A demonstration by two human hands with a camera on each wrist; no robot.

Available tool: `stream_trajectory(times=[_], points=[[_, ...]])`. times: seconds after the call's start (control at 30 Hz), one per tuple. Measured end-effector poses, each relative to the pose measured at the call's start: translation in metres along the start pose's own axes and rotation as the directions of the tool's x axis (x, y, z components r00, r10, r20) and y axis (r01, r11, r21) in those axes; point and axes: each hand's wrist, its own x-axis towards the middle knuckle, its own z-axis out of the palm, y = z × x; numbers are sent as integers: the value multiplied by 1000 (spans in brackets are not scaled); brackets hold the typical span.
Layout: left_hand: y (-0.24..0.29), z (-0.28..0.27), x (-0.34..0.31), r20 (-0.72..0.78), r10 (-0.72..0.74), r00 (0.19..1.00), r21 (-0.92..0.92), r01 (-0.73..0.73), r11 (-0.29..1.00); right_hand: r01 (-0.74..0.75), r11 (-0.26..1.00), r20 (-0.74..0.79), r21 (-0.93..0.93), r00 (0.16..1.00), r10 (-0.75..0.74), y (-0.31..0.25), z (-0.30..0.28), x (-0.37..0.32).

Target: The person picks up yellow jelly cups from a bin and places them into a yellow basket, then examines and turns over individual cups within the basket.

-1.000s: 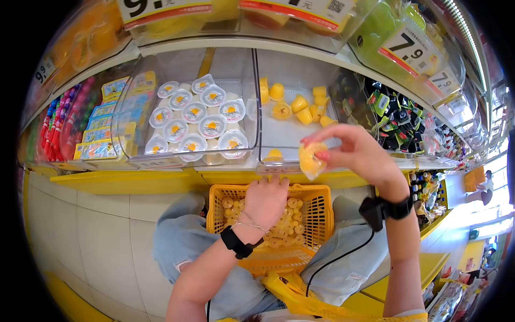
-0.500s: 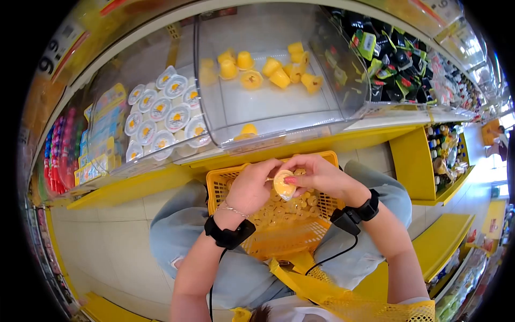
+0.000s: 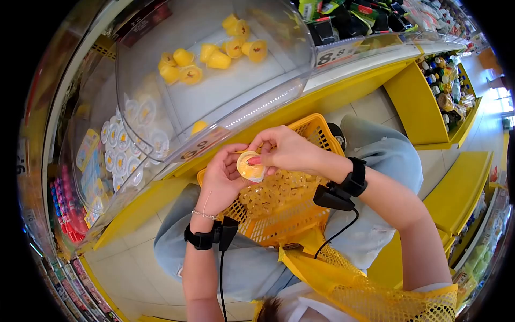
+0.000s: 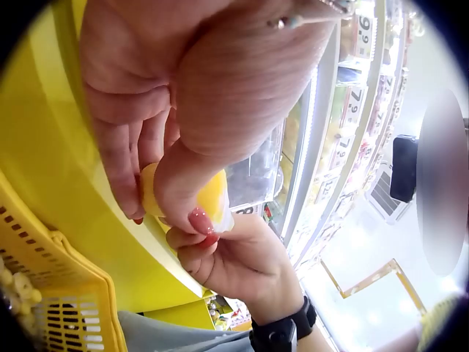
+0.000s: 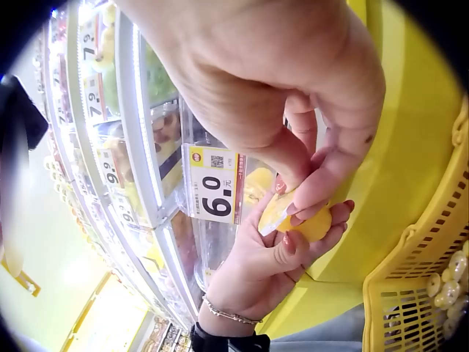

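Observation:
A small yellow jelly cup (image 3: 250,167) with a pale film lid is held between both hands, above the far left part of a yellow plastic basket (image 3: 284,236). My left hand (image 3: 219,180) grips the cup's yellow body (image 4: 209,194), thumb on one side and fingers on the other. At the lid's edge, my right hand (image 3: 292,153) pinches with thumb and finger; in the right wrist view a whitish flap of film (image 5: 274,218) shows beside these fingertips. Many small jelly cups (image 3: 273,196) lie in the basket beneath the hands.
Ahead is a clear shelf bin (image 3: 209,99) with several yellow jelly cups (image 3: 219,58) and a price card (image 5: 214,192) on its front. White lidded cups (image 3: 122,142) fill the bin to its left. Bent knees (image 3: 381,145) flank the basket.
The right hand has brought the jelly cup down from the bin's front to the left hand, which has lifted from the basket to grip it. The head view has turned and tilted.

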Motion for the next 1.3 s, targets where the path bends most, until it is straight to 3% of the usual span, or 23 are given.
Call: stream_trajectory(times=[0.13, 0.23, 0.33, 0.43, 0.53, 0.63, 0.77, 0.83, 0.97, 1.07, 1.17, 1.23, 1.3], points=[[-10, 4, 3, -3, 36, 999, -119, -36, 992, 29, 999, -54, -37, 998, -31, 7, -4, 3], [-22, -1, 10, -24, 62, 998, -141, -65, 988, 48, 976, -168, -212, 982, -84, 4, -6, -1], [-32, -1, 15, -38, 41, 998, -89, -44, 995, 127, 798, -228, -589, 921, -315, 3, -10, -3], [-52, -5, 24, -48, 22, 999, -22, -23, 999, 58, 754, -241, -654, 929, -280, -2, -11, -5], [-106, -9, 43, -89, -54, 995, 36, 57, 998, 117, 756, -239, -644, 908, -345, -2, -10, -4], [-174, 0, 49, -143, -221, 965, 50, 230, 972, 172, 740, -216, -650, 892, -397, 3, -8, -1], [-269, 16, 55, -295, -417, 860, -362, 304, 881, 215, 734, -204, -644, 876, -436, -3, -4, -7], [-274, 31, 52, -341, -514, 787, -536, 287, 794, 241, 741, -192, -626, 874, -447, -4, -5, -10], [-291, 40, 45, -429, -605, 670, -578, 311, 754, 254, 777, -152, -576, 901, -407, -8, -9, -10], [-306, 29, 47, -429, -620, 658, -565, 340, 752, 274, 784, -142, -557, 899, -415, -9, -11, -7], [-326, 16, 53, -460, -592, 662, -599, 261, 757, 275, 787, -131, -553, 903, -408, -13, -10, -7], [-373, -7, 58, -394, -556, 732, -648, 208, 732, 293, 783, -127, -549, 896, -425, -13, -10, -4], [-376, -9, 58, -411, -553, 725, -681, 159, 715, 314, 797, -132, -515, 890, -436, -12, -9, -1]])
